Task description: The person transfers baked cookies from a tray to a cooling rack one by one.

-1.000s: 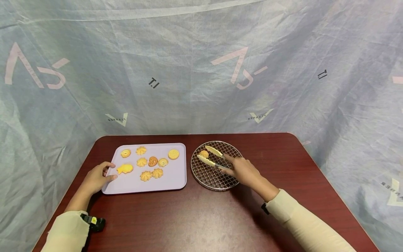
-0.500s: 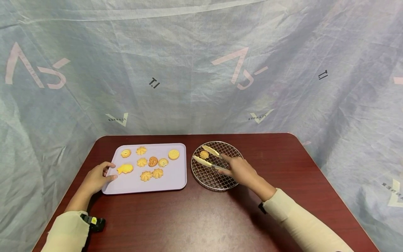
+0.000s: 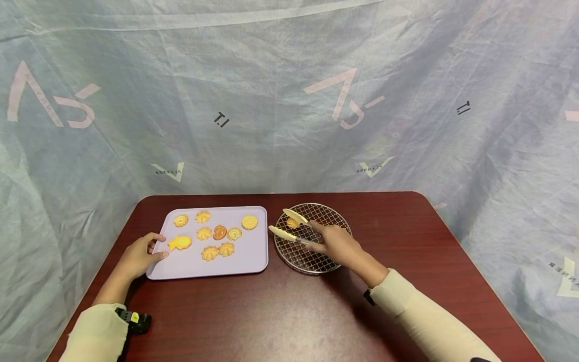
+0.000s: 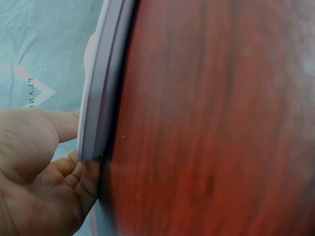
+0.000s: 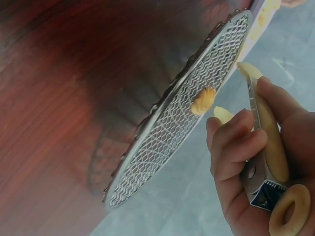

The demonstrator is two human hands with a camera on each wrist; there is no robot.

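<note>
My left hand (image 3: 137,255) grips the left edge of a pale lilac tray (image 3: 253,261); the left wrist view has the thumb on one side of the rim (image 4: 96,98) and curled fingers beneath. Several cookies lie on the tray, among them a fish-shaped one (image 3: 179,242), a pretzel-shaped one (image 3: 219,232) and a round one (image 3: 249,221). In my right hand (image 3: 340,245) is a pair of tongs (image 5: 266,132) with cream tips, spread apart with nothing between them. The tips hang over the left part of a round wire rack (image 3: 312,261), partly covering a swirled cookie (image 5: 203,101) that sits on its mesh.
Tray and rack stand side by side on a dark red wooden table (image 3: 271,317), with a narrow gap between them. A grey printed cloth (image 3: 271,151) hangs behind the table and along its sides.
The tongs have moved left, off the swirled cookie and toward the tray, with my right hand. The cookie stays on the rack. My left hand and the tray have not moved.
</note>
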